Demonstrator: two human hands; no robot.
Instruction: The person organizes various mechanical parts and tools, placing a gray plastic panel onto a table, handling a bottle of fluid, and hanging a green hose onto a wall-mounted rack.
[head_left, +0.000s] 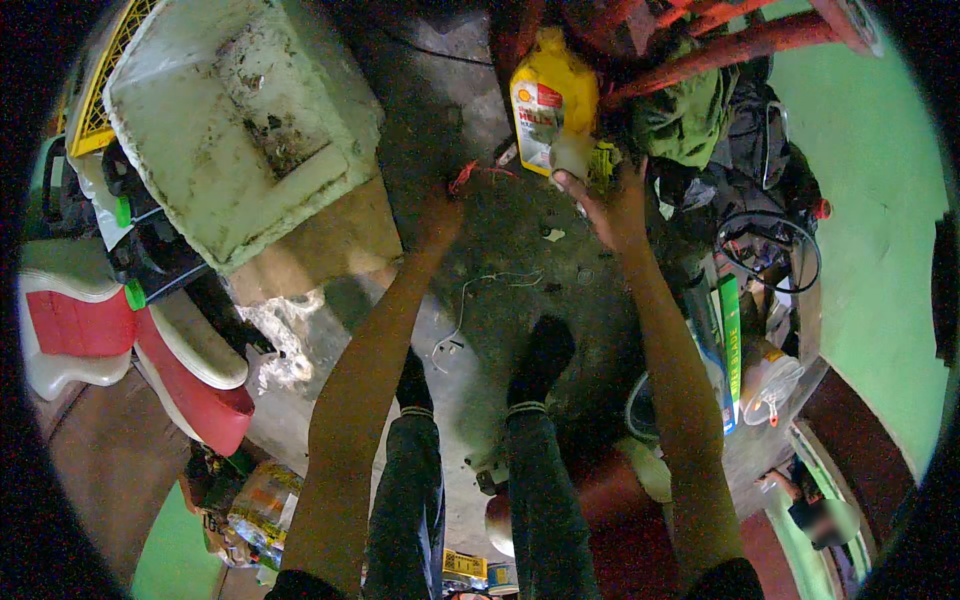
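I look straight down at my legs and a dirty concrete floor [520, 290]. My left hand [437, 212] reaches down to the floor next to a small red cord or scrap [463, 177]; I cannot tell whether its fingers pinch it. My right hand [607, 203] is stretched toward a yellow plastic oil jug [548, 105] and holds a small pale cup-like object [571, 154] at its fingertips. A thin white wire [478, 290] lies on the floor between my hands and feet.
A dirty white foam box [235, 120] leans at upper left over cardboard. A red and white seat [150, 350] lies at left. Red metal frame legs [720, 40], green cloth [685, 115], black cables [770, 245] and boxes crowd the right. A green wall [870, 200] stands behind.
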